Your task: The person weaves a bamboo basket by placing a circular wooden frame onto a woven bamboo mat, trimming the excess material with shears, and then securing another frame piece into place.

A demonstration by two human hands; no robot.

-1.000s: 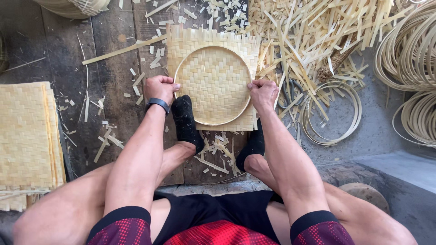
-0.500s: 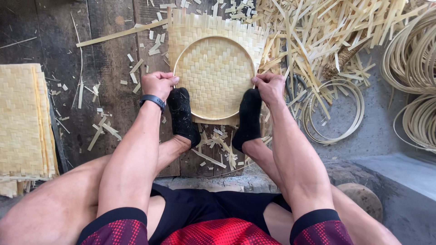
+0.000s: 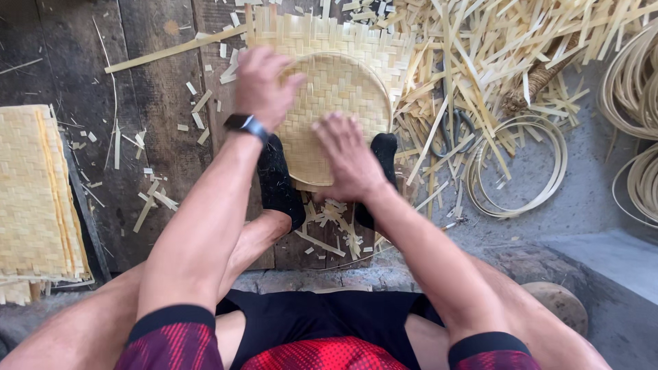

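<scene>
Your left hand (image 3: pixel 262 83) flat, fingers spread on woven bamboo tray (image 3: pixel 336 103), your right hand (image 3: pixel 348 159) open, palm pressing its centre, black-socked feet (image 3: pixel 277 181) pinning the near rim

Two hands (image 3: pixel 264 85), two black socks (image 3: pixel 277 181) — one round woven tray (image 3: pixel 336 89), one stack of woven mats (image 3: pixel 34 199).

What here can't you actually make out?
Head view only:
- Woven mat centre: covered by the left hand and right hand.
- Scissors: blades buried under bamboo strips.
- Coils: cut off by the right edge.
- Mat stack: cut off at left.
</scene>
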